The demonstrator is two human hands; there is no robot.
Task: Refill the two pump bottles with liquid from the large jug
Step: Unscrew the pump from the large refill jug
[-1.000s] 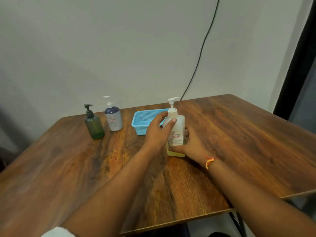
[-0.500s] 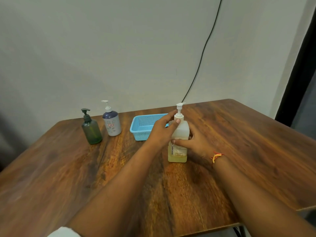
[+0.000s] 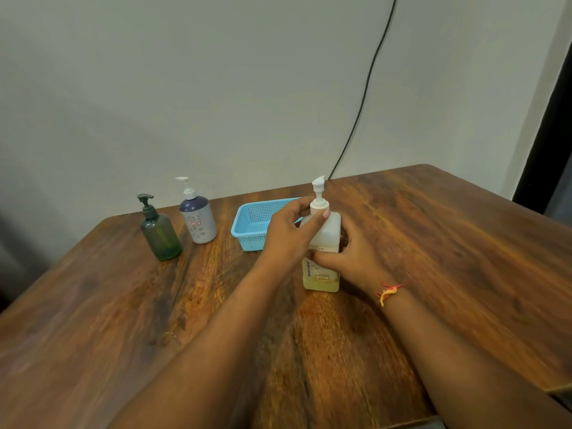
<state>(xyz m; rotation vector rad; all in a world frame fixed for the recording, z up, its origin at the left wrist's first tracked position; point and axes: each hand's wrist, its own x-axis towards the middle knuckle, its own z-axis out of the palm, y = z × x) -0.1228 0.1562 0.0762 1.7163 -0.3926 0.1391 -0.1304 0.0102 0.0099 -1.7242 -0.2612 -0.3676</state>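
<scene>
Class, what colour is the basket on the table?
Light blue basket, clearest in the head view.

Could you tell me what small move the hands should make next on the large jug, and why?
Probably twist the pump collar loose with the left hand while the right hand steadies the large jug. The left fingers already pinch at the collar, the right hand wraps the body, and the pump is on, so nothing can be poured yet.

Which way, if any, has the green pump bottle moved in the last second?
No. The green pump bottle keeps its spot just left of the patterned bottle, with the blue basket further right, same gaps as before.
</scene>
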